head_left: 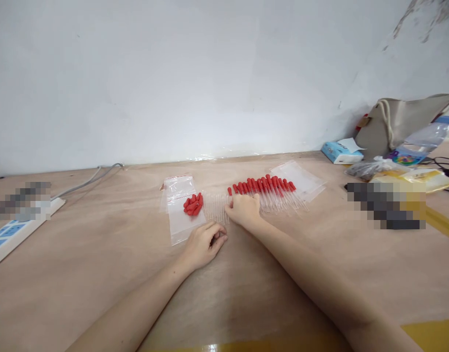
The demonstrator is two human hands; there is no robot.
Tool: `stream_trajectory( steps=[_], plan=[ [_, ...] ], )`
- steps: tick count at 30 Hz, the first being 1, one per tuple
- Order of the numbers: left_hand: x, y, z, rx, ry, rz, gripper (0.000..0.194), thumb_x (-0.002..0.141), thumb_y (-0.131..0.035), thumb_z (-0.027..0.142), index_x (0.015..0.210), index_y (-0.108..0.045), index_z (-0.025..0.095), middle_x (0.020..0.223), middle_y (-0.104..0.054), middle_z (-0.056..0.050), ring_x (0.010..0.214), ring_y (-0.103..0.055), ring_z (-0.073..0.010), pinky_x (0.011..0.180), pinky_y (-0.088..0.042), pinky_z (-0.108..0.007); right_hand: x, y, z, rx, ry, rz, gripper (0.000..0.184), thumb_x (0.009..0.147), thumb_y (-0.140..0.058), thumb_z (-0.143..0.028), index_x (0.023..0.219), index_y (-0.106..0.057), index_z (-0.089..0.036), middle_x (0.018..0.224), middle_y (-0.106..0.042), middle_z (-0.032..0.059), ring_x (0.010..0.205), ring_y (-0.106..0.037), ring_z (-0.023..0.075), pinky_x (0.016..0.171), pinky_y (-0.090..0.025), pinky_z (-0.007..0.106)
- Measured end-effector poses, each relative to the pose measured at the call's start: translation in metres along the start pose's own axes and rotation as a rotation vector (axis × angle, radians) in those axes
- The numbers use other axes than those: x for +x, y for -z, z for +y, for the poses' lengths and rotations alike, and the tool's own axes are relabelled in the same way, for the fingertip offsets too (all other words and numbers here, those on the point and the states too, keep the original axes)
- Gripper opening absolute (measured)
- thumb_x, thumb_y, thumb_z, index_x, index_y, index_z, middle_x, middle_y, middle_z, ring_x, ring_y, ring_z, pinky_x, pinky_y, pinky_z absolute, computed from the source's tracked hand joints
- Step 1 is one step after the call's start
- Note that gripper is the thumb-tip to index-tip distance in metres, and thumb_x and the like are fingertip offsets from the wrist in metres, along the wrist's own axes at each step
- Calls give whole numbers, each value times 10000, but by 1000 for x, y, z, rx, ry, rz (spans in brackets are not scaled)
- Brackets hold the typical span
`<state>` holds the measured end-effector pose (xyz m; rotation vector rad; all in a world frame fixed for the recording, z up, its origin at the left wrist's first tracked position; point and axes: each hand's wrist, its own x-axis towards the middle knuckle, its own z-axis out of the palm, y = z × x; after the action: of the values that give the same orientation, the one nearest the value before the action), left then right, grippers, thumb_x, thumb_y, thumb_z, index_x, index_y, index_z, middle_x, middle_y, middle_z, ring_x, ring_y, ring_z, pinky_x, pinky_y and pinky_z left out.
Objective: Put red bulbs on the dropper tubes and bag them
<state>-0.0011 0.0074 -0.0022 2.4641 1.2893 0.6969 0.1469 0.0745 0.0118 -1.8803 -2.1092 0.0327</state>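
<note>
Pale wood-grain tabletop (81, 244), whitish wall (173, 73) behind. Rounded red bulbs (193, 205) heaped on a flat clear plastic bag (178, 232); slim transparent tubes (214, 208) beside them; red-bulbed clear droppers (261, 185) fanned rightward. My left grip (204, 244): loosely curled, contents hidden. My right grip (245, 209): fingers bent at the tubes, hold unclear.
</note>
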Motion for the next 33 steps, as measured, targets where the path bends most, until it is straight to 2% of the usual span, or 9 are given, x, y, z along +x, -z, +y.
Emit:
stream_trajectory(
  steps=[6,10,15,19,20,23,27,30,33],
  plan=[
    [0,1,1,3,-9,-1,105,824,-469,253,826,-551,188,684,-516,4,621,-485,-121,570,-366,-227,5,1,-1,29,-78,-32,260,713,-456,-342,706,-640,-157,714,-658,109,695,-594,227,730,-265,397],
    [-2,-1,4,-20,-8,37,188,831,-471,299,982,-506,192,725,-524,2,674,-494,-136,621,-384,-248,7,3,-4,53,-115,-103,249,710,-455,-325,734,-640,-160,738,-657,99,710,-597,226,736,-278,395],
    [1,6,-3,16,102,381,162,814,-483,329,884,-488,183,760,-529,-7,723,-494,-147,690,-393,-276,7,16,-1,72,-73,-168,222,738,-435,-297,732,-610,-161,738,-646,79,728,-588,206,712,-312,345],
    [12,35,-36,62,377,583,199,778,-500,386,778,-483,188,772,-548,-12,713,-499,-147,599,-388,-241,-7,29,22,194,42,-153,200,790,-395,-257,699,-542,-158,731,-628,80,682,-563,168,594,-328,262],
    [15,44,-46,71,471,577,221,759,-513,411,779,-493,191,781,-557,-10,691,-501,-145,576,-383,-237,-12,31,31,245,73,-120,181,801,-389,-252,722,-524,-160,728,-623,73,659,-552,159,569,-327,253],
    [20,62,-74,46,676,414,328,683,-558,500,804,-533,196,761,-582,-5,636,-517,-143,555,-374,-242,-31,30,57,411,186,-20,168,832,-377,-283,776,-488,-171,691,-600,43,605,-530,142,540,-345,240],
    [23,65,-89,49,734,223,449,642,-516,629,700,-575,188,732,-602,-17,647,-540,-165,538,-357,-249,-49,19,77,484,241,160,195,853,-383,-300,885,-521,-167,726,-625,48,646,-565,152,591,-383,258],
    [26,60,-89,76,745,205,449,643,-505,632,666,-582,191,717,-609,-17,646,-544,-175,533,-347,-252,-55,11,78,321,307,331,235,866,-366,-239,1008,-526,-141,753,-631,72,680,-569,170,689,-379,320],
    [29,58,-87,79,748,221,368,677,-511,555,659,-586,196,708,-615,-12,656,-549,-180,556,-351,-260,-58,7,73,199,413,392,260,876,-332,-172,1052,-519,-132,817,-623,87,737,-557,170,781,-346,356]
  ],
)
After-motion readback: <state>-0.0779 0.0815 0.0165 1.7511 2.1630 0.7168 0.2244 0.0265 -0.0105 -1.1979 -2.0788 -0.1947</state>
